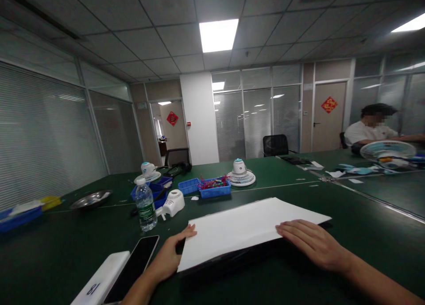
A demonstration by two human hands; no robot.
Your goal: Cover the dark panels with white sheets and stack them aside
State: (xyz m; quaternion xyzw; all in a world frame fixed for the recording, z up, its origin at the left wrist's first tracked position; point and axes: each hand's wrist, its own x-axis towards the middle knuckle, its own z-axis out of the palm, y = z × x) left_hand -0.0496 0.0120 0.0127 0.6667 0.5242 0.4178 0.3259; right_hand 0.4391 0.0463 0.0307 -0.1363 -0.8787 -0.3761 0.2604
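A white sheet of paper [239, 227] lies in front of me on top of something flat and black [232, 260], whose kind I cannot make out. My left hand [169, 254] grips the left edge, thumb on the sheet's upper side and the other fingers partly hidden. Across from it, my right hand [314, 243] rests flat on the near right part of the paper, fingers extended and side by side. Left of my left hand lie a dark-screened phone [134, 267] and a white box marked 18 [101, 278].
A water bottle [145, 207] stands beyond the phone, beside a white fan housing [174, 203]. Blue bins [215, 192], one with red wires, and a fan head [239, 174] sit farther back. A metal bowl [91, 199] is left. A person [370, 130] sits far right.
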